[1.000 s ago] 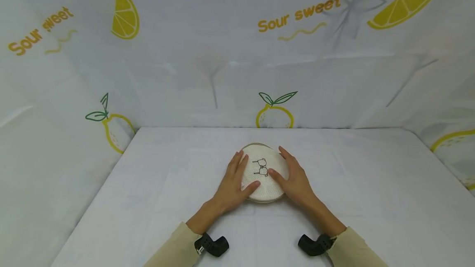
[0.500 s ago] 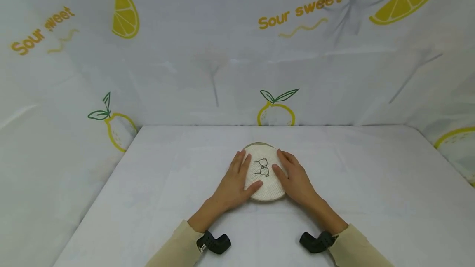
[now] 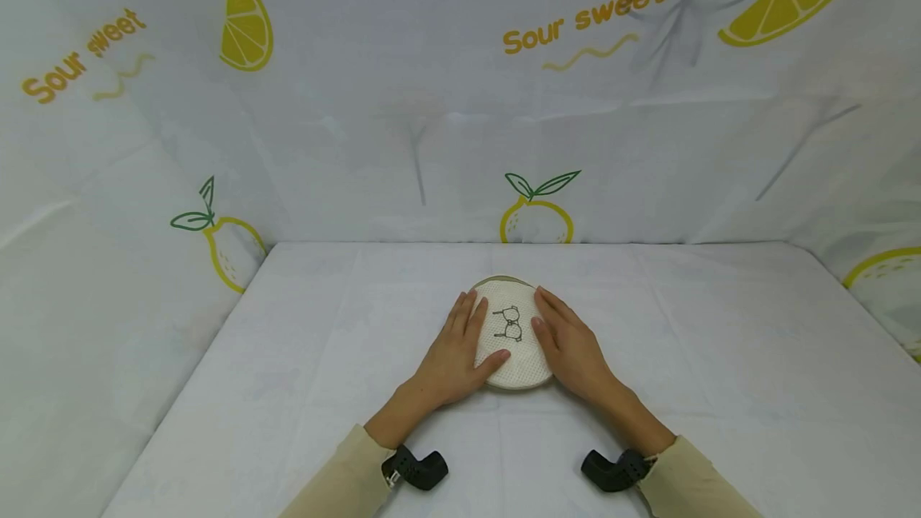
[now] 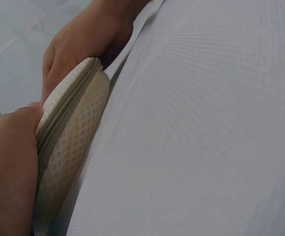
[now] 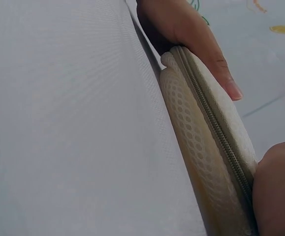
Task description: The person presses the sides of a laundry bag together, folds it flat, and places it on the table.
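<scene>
A round, cream zippered mesh pouch [image 3: 521,362] lies on the table, its top printed with an outline of glasses. My left hand [image 3: 452,358] rests along its left side, fingers straight over the edge and thumb on the top near the front. Along the right side lies my right hand [image 3: 578,354], with fingertips at the upper right rim and thumb on the top. In the left wrist view, the zipper [image 4: 61,115] runs round the pouch's side above a honeycomb-mesh wall [image 4: 76,142]. The same closed zipper [image 5: 216,118] shows in the right wrist view.
A white cloth covers the table [image 3: 302,390]. Behind it and to the sides hangs a pale sheet [image 3: 324,86] printed with lemons and lettering. Black wrist devices [image 3: 424,470] sit at both cuffs of the beige sleeves.
My right thumb has slid right, away from the glasses print toward the pouch's right rim, and the right fingertips have shifted slightly. My left hand stays nearly in place.
</scene>
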Tool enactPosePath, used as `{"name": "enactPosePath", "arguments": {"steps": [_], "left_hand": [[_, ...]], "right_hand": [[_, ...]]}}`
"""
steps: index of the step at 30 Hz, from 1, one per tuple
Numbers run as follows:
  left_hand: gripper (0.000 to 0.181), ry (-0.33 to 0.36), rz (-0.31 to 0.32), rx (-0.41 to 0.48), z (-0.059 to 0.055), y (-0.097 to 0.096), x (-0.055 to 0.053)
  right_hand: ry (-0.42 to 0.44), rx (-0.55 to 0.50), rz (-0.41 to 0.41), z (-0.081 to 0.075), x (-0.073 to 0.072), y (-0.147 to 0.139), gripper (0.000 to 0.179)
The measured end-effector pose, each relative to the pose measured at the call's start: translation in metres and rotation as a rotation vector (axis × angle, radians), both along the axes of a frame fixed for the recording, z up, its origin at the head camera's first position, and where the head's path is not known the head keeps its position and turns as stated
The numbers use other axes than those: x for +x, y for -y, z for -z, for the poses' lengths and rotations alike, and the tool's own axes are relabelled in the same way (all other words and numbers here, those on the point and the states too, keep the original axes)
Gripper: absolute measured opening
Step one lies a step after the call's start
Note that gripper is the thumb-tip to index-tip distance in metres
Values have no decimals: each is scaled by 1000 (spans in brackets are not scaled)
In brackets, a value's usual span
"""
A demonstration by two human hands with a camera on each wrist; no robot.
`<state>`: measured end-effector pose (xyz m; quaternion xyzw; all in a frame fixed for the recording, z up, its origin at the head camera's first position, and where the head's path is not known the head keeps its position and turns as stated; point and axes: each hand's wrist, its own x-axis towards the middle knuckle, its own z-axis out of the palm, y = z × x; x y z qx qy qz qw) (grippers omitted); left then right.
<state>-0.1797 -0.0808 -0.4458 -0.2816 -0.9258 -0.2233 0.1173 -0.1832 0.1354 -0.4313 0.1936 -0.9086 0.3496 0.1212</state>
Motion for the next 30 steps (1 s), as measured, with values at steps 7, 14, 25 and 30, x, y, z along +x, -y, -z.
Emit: {"name": "enactPosePath", "arguments": {"steps": [7,14,25,30], "left_hand": [[84,-1,5,-9,-3,0,0],[84,18,-5,-71,-3,-1,-3],[87,20,-23,-42,3,5,-1],[88,-14,-21,8,3,7,6]], "right_hand": [[-84,96,13,-2,1,1,47],[-69,144,7,-3,1,0,47],[-58,74,-34,6,-1,5,47],[19,71,-16,0,8,0,52]]}}
